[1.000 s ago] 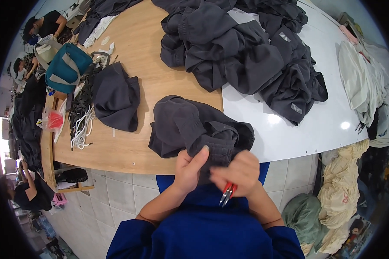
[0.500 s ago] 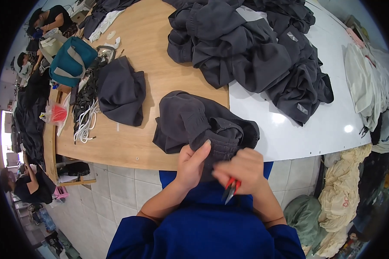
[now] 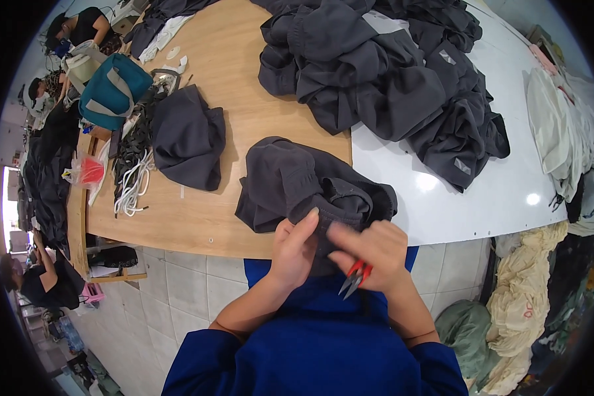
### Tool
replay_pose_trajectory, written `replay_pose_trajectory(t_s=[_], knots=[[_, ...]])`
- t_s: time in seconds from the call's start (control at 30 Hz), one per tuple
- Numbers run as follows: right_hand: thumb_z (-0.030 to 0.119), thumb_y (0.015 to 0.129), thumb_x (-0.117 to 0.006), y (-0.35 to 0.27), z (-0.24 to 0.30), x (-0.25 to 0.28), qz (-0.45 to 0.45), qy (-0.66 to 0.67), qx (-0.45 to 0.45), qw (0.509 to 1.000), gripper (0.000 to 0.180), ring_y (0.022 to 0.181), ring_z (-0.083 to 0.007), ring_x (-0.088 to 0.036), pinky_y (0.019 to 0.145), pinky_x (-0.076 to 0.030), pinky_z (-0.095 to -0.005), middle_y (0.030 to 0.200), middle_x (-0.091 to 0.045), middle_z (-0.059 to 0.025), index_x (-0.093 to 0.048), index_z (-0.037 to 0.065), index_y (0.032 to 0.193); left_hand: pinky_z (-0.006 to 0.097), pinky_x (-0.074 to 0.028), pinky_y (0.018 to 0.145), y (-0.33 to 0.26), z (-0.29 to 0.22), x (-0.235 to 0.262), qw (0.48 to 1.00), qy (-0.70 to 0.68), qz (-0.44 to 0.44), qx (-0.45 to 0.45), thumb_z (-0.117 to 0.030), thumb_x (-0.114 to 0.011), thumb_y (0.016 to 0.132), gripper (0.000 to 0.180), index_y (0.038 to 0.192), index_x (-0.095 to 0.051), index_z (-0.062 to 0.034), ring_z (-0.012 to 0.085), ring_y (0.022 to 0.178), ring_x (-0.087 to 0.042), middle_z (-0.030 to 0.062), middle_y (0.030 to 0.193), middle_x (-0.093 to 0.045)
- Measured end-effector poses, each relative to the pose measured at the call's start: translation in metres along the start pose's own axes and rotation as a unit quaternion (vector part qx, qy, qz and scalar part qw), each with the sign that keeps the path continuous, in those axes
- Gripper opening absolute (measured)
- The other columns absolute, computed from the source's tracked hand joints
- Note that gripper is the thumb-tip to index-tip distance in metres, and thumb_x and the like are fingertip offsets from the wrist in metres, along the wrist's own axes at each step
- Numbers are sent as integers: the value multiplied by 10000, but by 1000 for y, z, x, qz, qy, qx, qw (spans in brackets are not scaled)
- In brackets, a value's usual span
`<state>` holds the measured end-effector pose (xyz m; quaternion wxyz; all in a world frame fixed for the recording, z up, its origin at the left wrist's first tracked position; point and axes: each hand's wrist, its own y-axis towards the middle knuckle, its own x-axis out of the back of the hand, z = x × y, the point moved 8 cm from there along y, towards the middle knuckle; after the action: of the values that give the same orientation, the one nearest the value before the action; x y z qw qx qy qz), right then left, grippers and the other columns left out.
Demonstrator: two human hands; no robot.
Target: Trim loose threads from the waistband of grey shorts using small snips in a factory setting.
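A dark grey garment [image 3: 277, 178] with a gathered elastic waistband lies bunched at the near edge of the table. My left hand [image 3: 294, 249] is closed on its waistband, thumb on top. My right hand [image 3: 378, 256] holds red-handled thread snips [image 3: 356, 277] in its curled fingers, their blades pointing down toward me. The index finger of that hand reaches to the waistband beside my left thumb and is blurred by motion. Whether that finger touches the cloth, I cannot tell.
A large heap of dark grey garments [image 3: 376, 72] covers the far right. Another folded dark garment [image 3: 190, 138] lies left, beside white cords [image 3: 133, 188] and a teal bag [image 3: 115, 91]. Cream cloth [image 3: 521, 290] is piled at the right. Other people work at the far left.
My right index finger has straightened toward the waistband. The snips have turned slightly and their blades show apart. The left hand keeps its grip, and the view has shifted a little.
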<state>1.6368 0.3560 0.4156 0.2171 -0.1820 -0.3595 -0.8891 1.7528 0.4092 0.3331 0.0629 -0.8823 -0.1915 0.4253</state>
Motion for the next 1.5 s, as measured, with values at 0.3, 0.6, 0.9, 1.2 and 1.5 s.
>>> replay_pose_trajectory(t_s=[0.3,0.6,0.9,1.2,1.5], knots=[[254,636,-767,-12,24,-24,116,49,92,988,226,465,-166,-444,446,-327,-268,542,-463,0,-660,107,771,307,-460,855,2,-1,-4,1000,-14,0,28,-167,-468,932,250,1060,-574,19,160,965,-587,87,1036,-625],[256,681,-758,-10,25,-13,44,105,100,988,300,451,-166,-432,453,-338,-266,528,-437,-6,-663,48,876,319,-448,876,2,-4,-1,1000,-19,12,1,-170,-466,934,257,1058,-573,28,172,962,-587,96,1045,-621],[279,661,-767,0,7,-7,22,34,8,999,295,477,-186,-440,455,-328,-284,546,-454,-24,-644,59,815,289,-474,823,2,-3,2,999,2,-3,34,-189,-475,934,248,1040,-586,7,149,922,-599,80,1015,-632],[282,721,-734,-2,-1,-10,7,1,-7,1000,234,470,-185,-428,447,-312,-286,527,-455,-28,-641,68,710,278,-477,821,3,-3,2,1000,19,16,-2,-161,-476,936,238,1031,-597,21,133,895,-603,81,1000,-635],[273,783,-714,-19,-34,-5,-84,312,-212,922,478,622,-117,-496,559,-397,-231,723,-515,-34,-463,1,1086,234,-464,780,4,1,6,999,50,10,-7,-113,-532,914,176,1019,-601,11,87,866,-575,44,964,-629]])
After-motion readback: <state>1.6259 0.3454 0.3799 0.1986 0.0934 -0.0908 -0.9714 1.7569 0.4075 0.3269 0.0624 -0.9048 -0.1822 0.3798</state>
